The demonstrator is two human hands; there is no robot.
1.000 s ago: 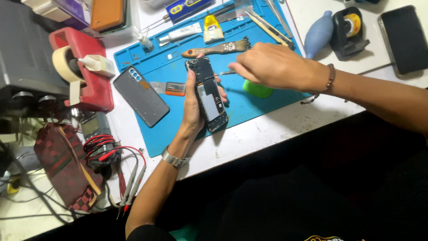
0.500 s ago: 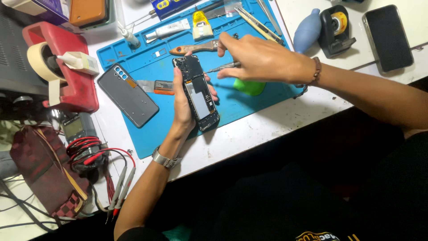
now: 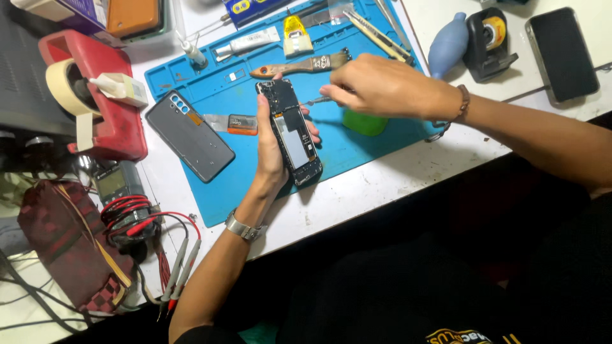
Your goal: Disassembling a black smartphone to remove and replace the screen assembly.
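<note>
An opened phone (image 3: 290,130) is clasped by the left hand (image 3: 271,150); tweezers (image 3: 313,100) are pinched in the right hand (image 3: 376,86). Steadying against the blue mat (image 3: 357,150) is advised.

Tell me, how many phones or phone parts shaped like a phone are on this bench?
3. An opened phone is held in the left hand; a grey back cover lies at the blue mat's left edge; a dark phone lies at far right. Others may be hidden.

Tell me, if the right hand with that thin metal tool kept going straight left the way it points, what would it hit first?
Most likely the opened phone held in the left hand. The right hand aims its thin metal tool at the phone's upper part; the tip looks almost on it, though depth is unclear.
</note>
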